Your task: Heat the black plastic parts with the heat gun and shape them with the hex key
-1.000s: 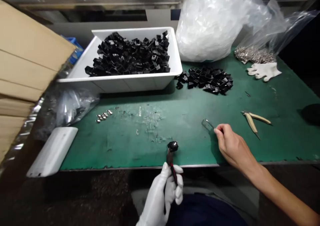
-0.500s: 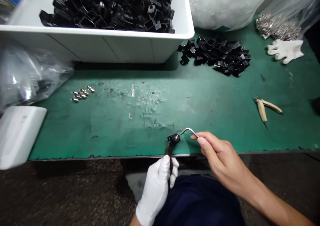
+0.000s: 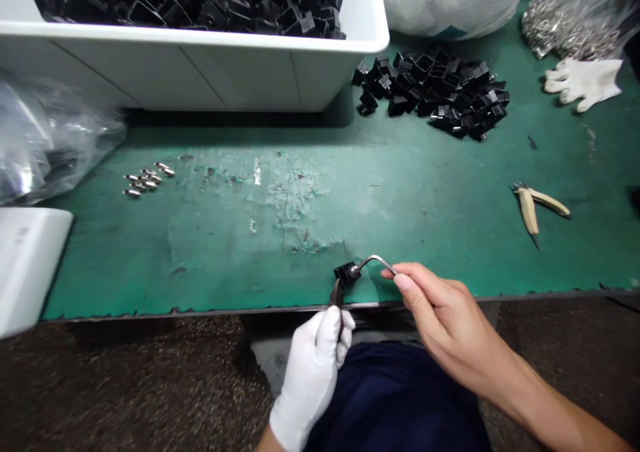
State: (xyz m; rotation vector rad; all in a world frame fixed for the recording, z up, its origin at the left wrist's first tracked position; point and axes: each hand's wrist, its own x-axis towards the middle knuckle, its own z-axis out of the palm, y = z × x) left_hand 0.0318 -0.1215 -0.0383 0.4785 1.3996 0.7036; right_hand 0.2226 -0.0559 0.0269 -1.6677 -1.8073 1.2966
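My left hand [image 3: 313, 362], in a white glove, is closed around a dark tool [image 3: 337, 295] near the table's front edge. The tip of that tool meets a small black plastic part [image 3: 344, 274]. Bare, my right hand [image 3: 445, 312] pinches a bent metal rod like a hex key [image 3: 376, 259] between thumb and fingers. The rod's far end touches a small silver fitting [image 3: 355, 270] on the right side of the black part.
A white bin [image 3: 200, 72] of black parts stands at the back left. Behind lies a pile of black parts [image 3: 435, 92]. Silver fittings [image 3: 145, 180] lie left, cream-handled pliers [image 3: 529, 212] and a white glove [image 3: 583, 84] right. Plastic bags [image 3: 55, 139] sit at the left.
The view has shifted slightly, so the bin and left-hand items appear further left and higher. The rod's end now appears closer against the silver fitting; both hands keep their holds.
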